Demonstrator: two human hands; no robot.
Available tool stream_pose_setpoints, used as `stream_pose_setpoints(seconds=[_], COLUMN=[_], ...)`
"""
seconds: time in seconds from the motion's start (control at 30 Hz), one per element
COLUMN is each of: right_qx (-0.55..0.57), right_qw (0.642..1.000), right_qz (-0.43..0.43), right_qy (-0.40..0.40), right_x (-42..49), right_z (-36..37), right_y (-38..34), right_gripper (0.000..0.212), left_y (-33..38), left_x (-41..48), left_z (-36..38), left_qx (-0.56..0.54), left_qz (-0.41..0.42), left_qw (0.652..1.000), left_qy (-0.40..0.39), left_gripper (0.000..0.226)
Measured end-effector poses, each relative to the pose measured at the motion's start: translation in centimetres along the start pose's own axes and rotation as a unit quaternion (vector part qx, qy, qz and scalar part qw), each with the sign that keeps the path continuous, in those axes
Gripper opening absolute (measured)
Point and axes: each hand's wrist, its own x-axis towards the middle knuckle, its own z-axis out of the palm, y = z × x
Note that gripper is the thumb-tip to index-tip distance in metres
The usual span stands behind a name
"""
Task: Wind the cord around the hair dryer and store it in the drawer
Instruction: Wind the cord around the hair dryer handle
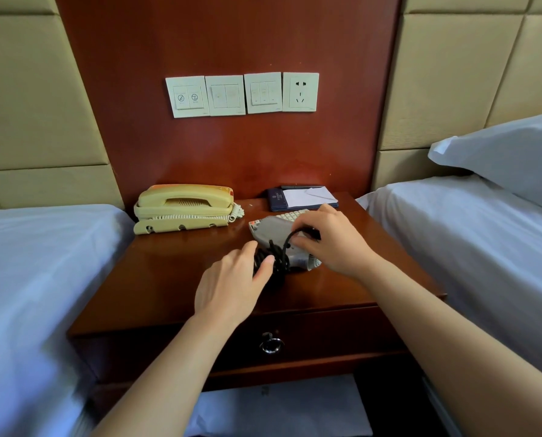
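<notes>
Two hands on the hair dryer — left hand grips the wound cord, right hand pinches its loose strand.

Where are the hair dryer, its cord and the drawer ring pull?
hair dryer (pixel 272 230), head view, grey body.
cord (pixel 279 260), head view, black coils round the handle.
drawer ring pull (pixel 271 351), head view, lower rim of metal ring.

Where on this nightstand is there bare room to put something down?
The nightstand is bare front-left, between the telephone and its front edge. The middle and back-right are crowded: notepad, hair dryer, cord, left hand, right hand.
</notes>
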Motion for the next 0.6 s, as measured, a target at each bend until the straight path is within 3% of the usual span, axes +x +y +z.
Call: stream_pose_setpoints(seconds=[0.17, 0.27, 0.37, 0.5, 0.6], right_qx=[-0.163, -0.224, -0.201, -0.171, -0.074], right_qw=[0.986, 0.974, 0.975, 0.982, 0.994], right_qz=[-0.016, 0.042, 0.096, 0.084, 0.079], right_qy=[0.020, -0.005, -0.017, 0.006, 0.032], right_x=[0.2, 0.5, 0.5, -0.1, -0.2], right_z=[-1.0, -2.1, -3.1, -2.7, -2.1], right_y=[-1.0, -2.2, -3.0, -3.1, -3.1], right_gripper=[0.021, 0.019, 0.018, 0.015, 0.030], left_y=[0.1, 0.6, 1.0, 1.3, 1.5], left_x=[0.0, -0.4, -0.6, -0.8, -0.9], left_z=[0.0, 0.1, 0.2, 0.2, 0.3], left_qx=[-0.006, -0.010, -0.016, -0.015, -0.019], left_qz=[0.011, 0.003, -0.012, -0.022, -0.024], left_qw=[1.000, 0.999, 0.999, 0.999, 0.999], left_qy=[-0.023, -0.032, -0.036, -0.032, -0.034], left_gripper=[0.049, 0.049, 0.050, 0.050, 0.049])
